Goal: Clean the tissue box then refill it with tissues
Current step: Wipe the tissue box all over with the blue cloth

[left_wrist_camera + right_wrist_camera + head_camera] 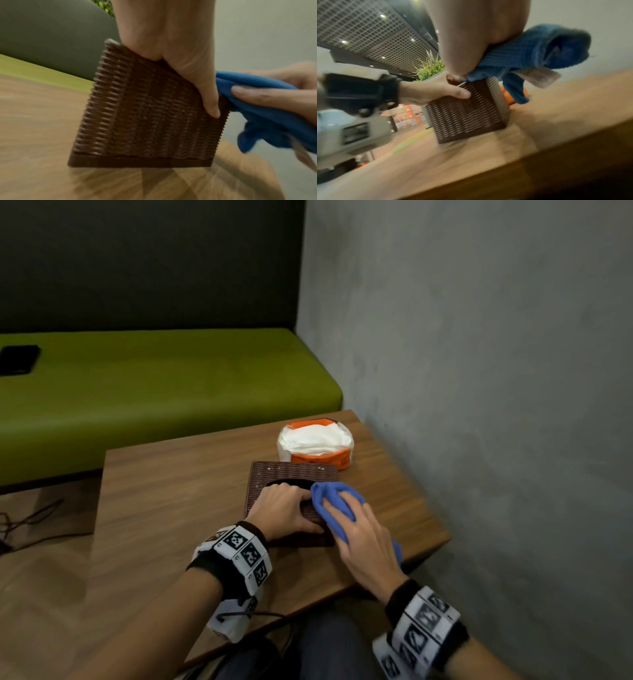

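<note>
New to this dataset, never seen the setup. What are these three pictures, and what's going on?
No machine: a person's two bare hands, with marker bands on the wrists. The head view looks down from a head-worn camera; the other two look along each hand from wrist cameras. On the wooden table stand a brown woven box and an orange pack of white tissues. The left hand grips the box; the right hand holds a blue cloth against it.

head view looks down on the wooden table (178,501); both wrist views, low and close, share it.
</note>
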### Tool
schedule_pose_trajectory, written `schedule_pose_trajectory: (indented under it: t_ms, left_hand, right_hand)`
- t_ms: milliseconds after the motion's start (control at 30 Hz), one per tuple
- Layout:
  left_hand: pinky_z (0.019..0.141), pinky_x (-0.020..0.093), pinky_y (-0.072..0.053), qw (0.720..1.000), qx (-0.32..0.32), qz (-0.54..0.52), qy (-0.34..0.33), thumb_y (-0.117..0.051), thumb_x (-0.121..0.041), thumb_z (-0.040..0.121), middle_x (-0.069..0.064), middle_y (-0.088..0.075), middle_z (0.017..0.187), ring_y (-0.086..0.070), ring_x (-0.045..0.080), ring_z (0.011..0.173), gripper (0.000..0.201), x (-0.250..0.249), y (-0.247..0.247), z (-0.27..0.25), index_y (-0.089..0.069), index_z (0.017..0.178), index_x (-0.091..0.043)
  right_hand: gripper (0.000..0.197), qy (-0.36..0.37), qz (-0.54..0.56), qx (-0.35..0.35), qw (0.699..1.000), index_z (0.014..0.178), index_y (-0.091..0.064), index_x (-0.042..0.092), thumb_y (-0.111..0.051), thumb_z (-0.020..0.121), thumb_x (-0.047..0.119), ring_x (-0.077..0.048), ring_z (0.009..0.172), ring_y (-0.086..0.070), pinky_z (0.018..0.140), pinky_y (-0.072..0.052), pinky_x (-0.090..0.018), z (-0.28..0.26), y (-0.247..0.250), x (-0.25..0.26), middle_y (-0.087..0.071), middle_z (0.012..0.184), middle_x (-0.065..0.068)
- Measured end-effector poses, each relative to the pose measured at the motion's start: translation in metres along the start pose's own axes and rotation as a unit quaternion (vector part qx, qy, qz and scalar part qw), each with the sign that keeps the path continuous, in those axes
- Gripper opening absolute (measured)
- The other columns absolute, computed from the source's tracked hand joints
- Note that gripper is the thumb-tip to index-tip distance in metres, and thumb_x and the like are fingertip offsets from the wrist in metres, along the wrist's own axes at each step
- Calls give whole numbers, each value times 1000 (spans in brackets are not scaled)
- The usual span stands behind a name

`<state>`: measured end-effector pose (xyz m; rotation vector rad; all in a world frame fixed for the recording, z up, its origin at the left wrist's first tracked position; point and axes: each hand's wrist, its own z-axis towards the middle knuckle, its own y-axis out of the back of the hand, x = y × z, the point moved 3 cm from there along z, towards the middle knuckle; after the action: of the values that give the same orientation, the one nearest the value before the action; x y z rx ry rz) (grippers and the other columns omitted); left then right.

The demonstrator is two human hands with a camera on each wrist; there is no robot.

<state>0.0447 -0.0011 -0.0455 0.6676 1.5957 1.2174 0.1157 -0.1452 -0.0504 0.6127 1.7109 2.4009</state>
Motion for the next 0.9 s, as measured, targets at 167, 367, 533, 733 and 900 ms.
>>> schedule_pose_trajectory:
  t_ms: [167, 367, 533, 733, 900]
  left_hand:
    - [99, 28, -34, 989, 100, 20, -108, -67, -55, 73, -4, -57, 133, -50, 16, 121, 71, -1, 5, -3, -45, 136, -32]
    - [117, 46, 2, 978, 197, 61, -26, -51, -59, 59, 2, -46, 142, -33, 19, 137, 86, 3, 21, 6, -41, 139, -28]
    - [115, 53, 6, 997, 50, -4, 63, -62, -66, 67, 4, -65, 108, -51, 21, 116, 70, -22, -6, -3, -58, 111, -12]
    - [117, 36, 1, 999, 18, -44, 25, -40, -68, 48, 5, -68, 105, -53, 20, 113, 85, -5, -3, -8, -62, 114, -19]
    - [118, 38, 2, 999, 21, -47, 11, -69, -39, 68, 8, -66, 105, -51, 20, 113, 58, -9, -3, -12, -59, 120, -17]
  right_hand:
    - [45, -62, 2, 52, 997, 140, -36, 33, -40, 96, 23, -26, 125, -38, 91, -43, -39, 57, 6, -30, -38, 142, -2]
    - [48, -86, -14, 63, 994, 142, -31, 22, -43, 96, 22, -28, 118, -43, 84, -47, -41, 45, 4, -20, -37, 142, -5]
    - [54, -87, -29, 34, 995, 146, -24, 24, -42, 95, 22, -27, 116, -45, 80, -49, -39, 38, -5, -10, -25, 152, -2]
    - [61, 36, -33, 80, 996, 130, -48, 27, -66, 73, 21, -26, 95, -64, 54, -54, -28, -2, -1, 2, -56, 133, -5]
    - [62, 6, -60, 91, 994, 135, -43, 35, -64, 79, 19, -27, 104, -60, 59, -53, -32, 12, 9, -6, -45, 144, -1]
